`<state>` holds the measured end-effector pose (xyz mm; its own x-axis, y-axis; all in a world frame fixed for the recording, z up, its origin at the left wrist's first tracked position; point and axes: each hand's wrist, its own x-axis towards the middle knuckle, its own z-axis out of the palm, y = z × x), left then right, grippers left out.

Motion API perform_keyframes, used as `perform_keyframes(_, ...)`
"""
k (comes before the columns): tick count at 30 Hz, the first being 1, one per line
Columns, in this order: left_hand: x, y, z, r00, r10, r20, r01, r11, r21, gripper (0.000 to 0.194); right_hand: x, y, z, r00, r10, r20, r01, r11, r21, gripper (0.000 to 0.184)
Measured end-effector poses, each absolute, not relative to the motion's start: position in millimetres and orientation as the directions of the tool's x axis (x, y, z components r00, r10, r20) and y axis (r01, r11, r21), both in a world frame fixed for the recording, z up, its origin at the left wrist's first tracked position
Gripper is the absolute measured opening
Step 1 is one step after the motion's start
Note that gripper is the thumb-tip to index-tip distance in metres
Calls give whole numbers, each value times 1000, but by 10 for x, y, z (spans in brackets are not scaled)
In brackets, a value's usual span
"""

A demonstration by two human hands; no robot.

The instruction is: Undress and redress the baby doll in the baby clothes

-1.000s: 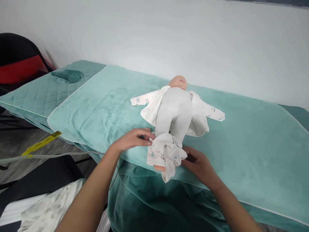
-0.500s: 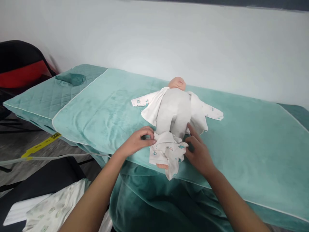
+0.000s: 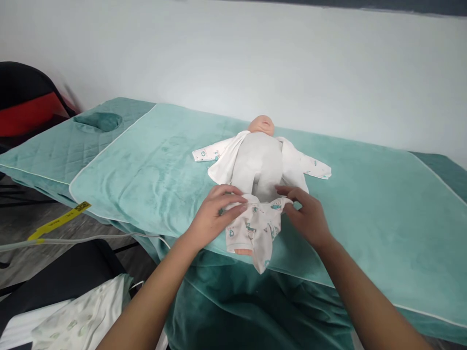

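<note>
A baby doll [image 3: 258, 160] with a grey cloth body lies on its back on a teal towel [image 3: 153, 165], head toward the wall. An open white printed top [image 3: 219, 163] is spread under it, sleeves out to both sides. White printed trousers [image 3: 255, 228] cover its lower legs, and one bare foot pokes out at the towel's front edge. My left hand [image 3: 215, 211] pinches the left side of the trousers' waistband. My right hand [image 3: 306, 214] grips the right side of the waistband, level with the doll's thighs.
The towel covers a teal padded table [image 3: 44, 150] with a face hole at its left end. A black and red chair [image 3: 25, 97] stands at far left. Folded printed cloth [image 3: 80, 316] lies on a dark surface at lower left. A yellow tape [image 3: 58, 221] crosses the floor.
Both hands have slid up from the doll's shins toward its thighs, drawing the trousers' waistband higher. The bunched fabric has spread out over the legs.
</note>
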<state>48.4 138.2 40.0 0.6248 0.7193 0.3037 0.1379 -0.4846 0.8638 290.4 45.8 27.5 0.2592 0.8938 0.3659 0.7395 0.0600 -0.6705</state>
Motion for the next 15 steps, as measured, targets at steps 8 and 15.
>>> perform_keyframes(8, 885, 1360, 651, 816, 521, 252, 189, -651, 735, 16, 2838, 506, 574, 275, 851, 448, 779, 76, -622, 18)
perform_keyframes(15, 1049, 1347, 857, 815, 571, 97, 226, -468, 854, 33, 2790, 487, 591, 178, 860, 478, 788, 167, -593, 35)
